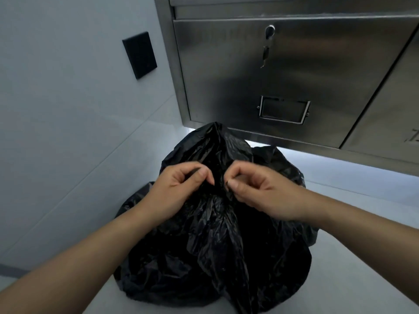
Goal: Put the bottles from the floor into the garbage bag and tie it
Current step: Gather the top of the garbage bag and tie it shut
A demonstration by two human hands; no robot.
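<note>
Now my left hand (179, 186) and right hand (256, 191) meet at the gathered top of the black garbage bag (215, 241) — fingers (199, 171) curled, thumb and forefinger of each pinching a fold of plastic. The bag sits bulging on the floor (353, 250), just in front of a steel cabinet (306, 71).

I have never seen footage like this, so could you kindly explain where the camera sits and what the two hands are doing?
There is no machine here. A person wears a wide-angle camera on the head, looking forward and down, so both forearms enter from the bottom edge. The left hand and the right hand each pinch gathered plastic near the top of a black garbage bag, which sits on a pale floor. Behind it is a steel cabinet with a key in its lock. No bottles show, and I cannot tell whether a knot is made.
</note>
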